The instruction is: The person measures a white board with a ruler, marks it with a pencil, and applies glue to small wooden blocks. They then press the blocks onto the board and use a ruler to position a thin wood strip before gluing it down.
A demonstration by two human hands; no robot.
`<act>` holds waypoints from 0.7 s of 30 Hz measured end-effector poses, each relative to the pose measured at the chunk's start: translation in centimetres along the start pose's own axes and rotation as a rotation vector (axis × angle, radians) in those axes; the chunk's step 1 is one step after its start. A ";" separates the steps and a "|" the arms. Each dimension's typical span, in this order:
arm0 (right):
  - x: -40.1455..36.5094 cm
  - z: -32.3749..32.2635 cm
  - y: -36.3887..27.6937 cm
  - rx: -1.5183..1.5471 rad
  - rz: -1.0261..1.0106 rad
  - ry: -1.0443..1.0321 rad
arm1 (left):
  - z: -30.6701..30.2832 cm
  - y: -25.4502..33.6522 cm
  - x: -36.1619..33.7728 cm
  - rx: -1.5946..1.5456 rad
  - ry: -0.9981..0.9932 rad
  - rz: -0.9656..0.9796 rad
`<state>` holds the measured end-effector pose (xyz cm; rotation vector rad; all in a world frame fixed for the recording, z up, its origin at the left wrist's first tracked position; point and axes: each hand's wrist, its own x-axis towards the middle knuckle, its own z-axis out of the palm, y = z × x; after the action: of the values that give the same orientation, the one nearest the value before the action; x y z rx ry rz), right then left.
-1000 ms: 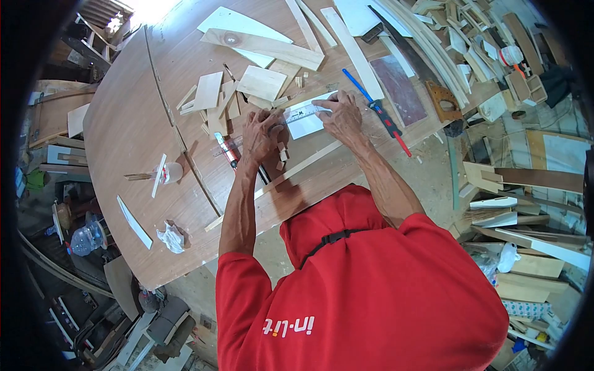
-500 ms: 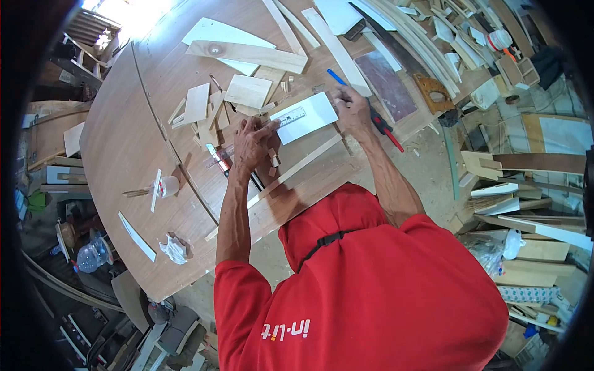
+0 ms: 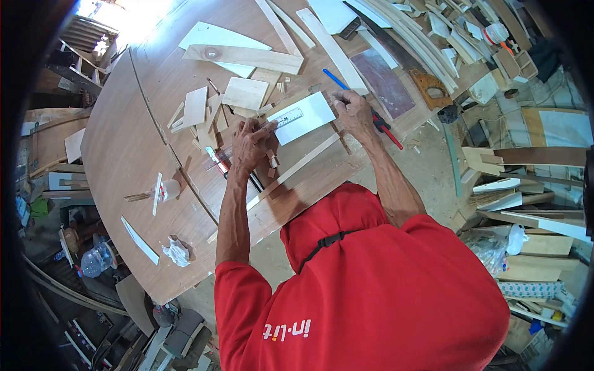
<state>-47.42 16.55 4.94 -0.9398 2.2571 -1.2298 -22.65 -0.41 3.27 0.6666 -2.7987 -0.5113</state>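
A white rectangular board lies tilted on the wooden table, with a small clear ruler on its upper left part. My left hand presses its fingers on the ruler's left end, at the board's left edge. My right hand is at the board's right end, its fingers curled together; what they hold, if anything, is too small to make out. Beside it on the right lies a red and black tool. A blue pen-like stick lies just above. Under my left forearm is a red and silver tool.
Wood offcuts lie beyond the board on the table. A long strip lies nearer my body. At the left are a cup and crumpled plastic. A handsaw rests at the right edge.
The view has shifted slightly. My right hand's fingers have moved a little at the board's right end; my left hand stays on the ruler.
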 end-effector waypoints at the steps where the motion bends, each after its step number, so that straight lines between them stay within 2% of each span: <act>1: 0.0 0.1 0.0 0.000 -0.002 -0.002 | 0.0 0.0 0.0 0.001 0.001 -0.002; 7: 0.2 -0.6 0.0 0.056 0.047 0.071 | -0.2 0.3 0.0 -0.014 0.001 0.007; 9: 0.5 -1.3 0.3 0.070 -0.017 0.130 | -0.2 0.5 0.0 -0.008 0.006 -0.017; 21: 0.1 -2.1 0.7 0.070 0.000 0.134 | -0.6 0.7 0.1 -0.003 -0.028 -0.021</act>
<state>-49.05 17.90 5.48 -0.8556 2.2977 -1.4008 -22.85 -0.05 4.14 0.6939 -2.8194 -0.5332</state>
